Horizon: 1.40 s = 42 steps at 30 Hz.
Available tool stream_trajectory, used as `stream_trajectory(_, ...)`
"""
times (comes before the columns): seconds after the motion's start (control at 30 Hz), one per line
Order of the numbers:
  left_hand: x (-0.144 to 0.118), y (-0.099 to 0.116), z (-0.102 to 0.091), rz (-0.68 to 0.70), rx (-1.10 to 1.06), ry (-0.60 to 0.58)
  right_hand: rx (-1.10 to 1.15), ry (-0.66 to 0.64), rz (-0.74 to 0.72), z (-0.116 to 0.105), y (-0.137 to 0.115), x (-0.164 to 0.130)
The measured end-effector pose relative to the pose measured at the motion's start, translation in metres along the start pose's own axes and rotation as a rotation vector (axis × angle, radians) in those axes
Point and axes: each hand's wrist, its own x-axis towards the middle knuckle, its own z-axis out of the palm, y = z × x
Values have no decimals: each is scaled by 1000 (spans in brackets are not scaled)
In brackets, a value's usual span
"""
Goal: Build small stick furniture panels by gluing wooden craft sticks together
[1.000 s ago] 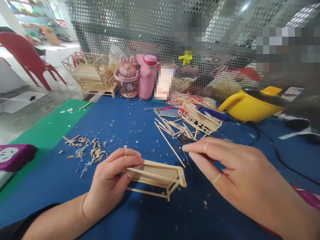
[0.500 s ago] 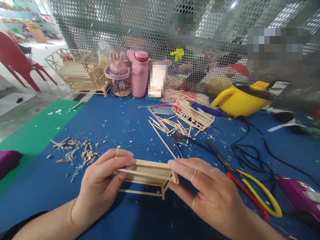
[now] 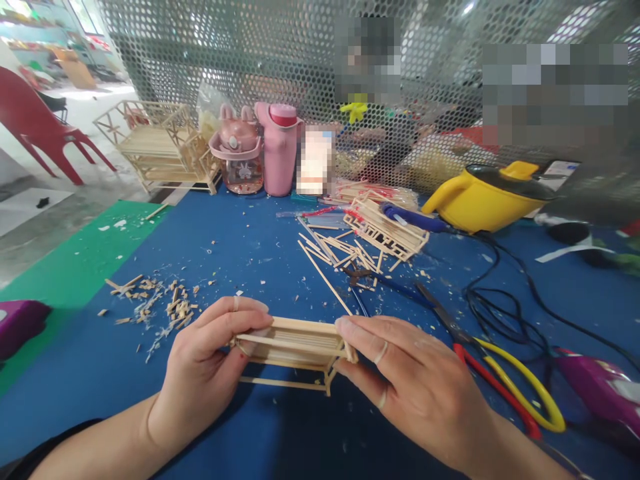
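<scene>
A blue cloth-covered surface [image 3: 240, 247] fills the view, edged on the left by a green mat [image 3: 85, 257] and closed at the back by a grey perforated metal screen [image 3: 240, 47], which keeps this place apart from the people working behind it. Against that screen stand a large finished stick-built model of pale wood [image 3: 155, 143], a yellow plastic pot with a dark lid [image 3: 487, 197], and two pink drink bottles [image 3: 263, 150], all pushed back out of reach so the near area stays free for handling. In the middle distance lies a loose heap of thin wooden sticks with a half-made lattice frame [image 3: 373, 233], close enough to draw from, and a scatter of cut-off chips [image 3: 155, 307] to the left. Red-and-yellow-handled cutters [image 3: 500, 383] rest just right of the hands. Nearest, a small bench-like frame of pale wooden sticks [image 3: 293, 350] is held just above the surface, level, between both hands. The left hand [image 3: 200, 377] has its fingers closed on the frame's left end, thumb beneath; the right hand [image 3: 425, 390] pinches the right end, so each end is steadied.
</scene>
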Motion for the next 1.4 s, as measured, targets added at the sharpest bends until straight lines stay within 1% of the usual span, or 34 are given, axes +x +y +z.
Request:
stream_trajectory(0.13, 0, 0, 0, 18, 5, 20, 105, 27, 81, 4, 0, -3)
stream_trajectory(0.2, 0, 1, 1, 32, 1, 32, 126, 52, 97, 5, -1, -6)
stream_trajectory(0.37, 0, 4, 8, 36, -32, 76, 121, 94, 39, 2, 2, -13)
stream_trajectory(0.6, -5, 2, 16, -32, -29, 111, 122, 115, 22, 6, 6, -14)
stream_trajectory(0.67, -7, 0, 19, -73, -104, 139, 119, 131, 28, 8, 6, -15)
stream_trajectory(0.77, -8, -1, 23, -104, -318, 189, 122, 154, 31, 9, 6, -19)
stream_trajectory(0.83, -8, -2, 24, -128, -391, 178, 138, 159, 43, 10, 7, -21)
stream_trajectory(0.9, -6, -2, 22, -159, -355, 138, 155, 162, 59, 12, 8, -23)
stream_trajectory(0.97, -5, -2, 20, -174, -269, 93, 167, 168, 78, 15, 9, -23)
stream_trajectory(1.13, -5, -3, 14, -176, -96, 6, 182, 174, 130, 20, 8, -22)
stream_trajectory(1.27, -5, -3, 11, -117, -82, 27, 188, 155, 137, 19, 7, -23)
stream_trajectory(1.4, -5, -3, 7, 0, -90, 38, 229, 130, 103, 16, 8, -24)
